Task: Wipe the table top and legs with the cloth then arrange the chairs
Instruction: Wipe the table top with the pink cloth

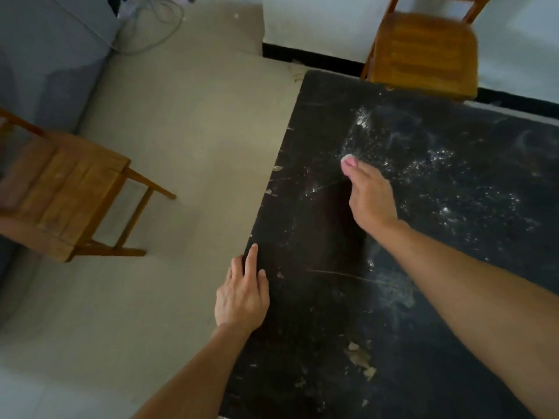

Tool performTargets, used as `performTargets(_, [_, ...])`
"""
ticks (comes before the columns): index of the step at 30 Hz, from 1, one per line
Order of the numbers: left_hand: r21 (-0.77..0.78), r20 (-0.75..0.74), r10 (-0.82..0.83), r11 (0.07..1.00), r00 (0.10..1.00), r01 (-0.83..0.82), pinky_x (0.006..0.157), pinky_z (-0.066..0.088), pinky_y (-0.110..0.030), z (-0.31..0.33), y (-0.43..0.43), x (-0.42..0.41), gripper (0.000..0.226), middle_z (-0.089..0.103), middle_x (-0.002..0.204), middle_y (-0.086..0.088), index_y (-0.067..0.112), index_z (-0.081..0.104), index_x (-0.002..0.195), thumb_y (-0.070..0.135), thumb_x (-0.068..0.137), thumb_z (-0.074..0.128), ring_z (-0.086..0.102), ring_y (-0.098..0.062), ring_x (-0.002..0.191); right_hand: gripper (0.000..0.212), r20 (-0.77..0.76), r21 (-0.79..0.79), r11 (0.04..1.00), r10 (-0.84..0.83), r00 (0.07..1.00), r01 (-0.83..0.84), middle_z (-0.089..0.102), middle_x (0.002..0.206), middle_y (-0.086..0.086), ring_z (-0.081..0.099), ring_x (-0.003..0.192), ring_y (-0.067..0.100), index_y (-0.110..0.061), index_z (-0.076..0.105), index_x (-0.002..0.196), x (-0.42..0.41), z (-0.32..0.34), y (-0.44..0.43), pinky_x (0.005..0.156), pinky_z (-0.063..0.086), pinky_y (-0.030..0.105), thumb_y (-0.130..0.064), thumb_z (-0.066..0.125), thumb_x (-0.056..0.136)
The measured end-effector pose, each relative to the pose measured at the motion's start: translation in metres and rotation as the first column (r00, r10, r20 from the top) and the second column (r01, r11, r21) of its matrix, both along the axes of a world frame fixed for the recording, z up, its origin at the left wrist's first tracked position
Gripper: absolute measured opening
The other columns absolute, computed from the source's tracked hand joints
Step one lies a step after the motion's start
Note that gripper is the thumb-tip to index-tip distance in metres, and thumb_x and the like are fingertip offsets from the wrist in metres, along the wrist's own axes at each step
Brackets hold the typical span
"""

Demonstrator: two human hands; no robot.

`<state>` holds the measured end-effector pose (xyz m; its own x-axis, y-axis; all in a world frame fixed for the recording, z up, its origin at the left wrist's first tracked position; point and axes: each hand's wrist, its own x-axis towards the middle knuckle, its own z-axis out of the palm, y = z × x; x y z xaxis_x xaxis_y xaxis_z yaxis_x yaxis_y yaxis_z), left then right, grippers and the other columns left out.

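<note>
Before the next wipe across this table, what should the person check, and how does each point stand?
1. Grip: ok, the right hand grips the cloth, a pink corner showing.
2. Steadying: ok, the left hand rests on the table top at its left edge.
3. Surface clean: not ok, white specks lie right of the cloth.
4. Table legs wiped: cannot tell, out of view.
5. Arrangement: not ok, the left chair stands apart from the table; the far chair is at its far edge.

head view looks steeply down, close over table (pixel 423 267) edge.
</note>
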<state>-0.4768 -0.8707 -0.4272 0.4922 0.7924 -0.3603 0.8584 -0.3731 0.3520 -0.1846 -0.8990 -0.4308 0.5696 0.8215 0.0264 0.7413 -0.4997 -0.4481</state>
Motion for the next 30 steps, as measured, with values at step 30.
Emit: performTargets(30, [-0.076, -0.009, 0.023, 0.997, 1.000, -0.024, 0.076, 0.050, -0.033, 0.003, 0.006, 0.002, 0.058, 0.040, 0.131, 0.003, 0.025, -0.004, 0.152, 0.042, 0.101, 0.019, 0.053, -0.017, 0.101, 0.052, -0.030, -0.155, 0.985, -0.075, 0.997, 0.070, 0.051, 0.136, 0.008, 0.047, 0.128, 0.033, -0.021, 0.047, 0.140, 0.045, 0.006, 0.096, 0.104, 0.039, 0.058, 0.004, 0.042, 0.094])
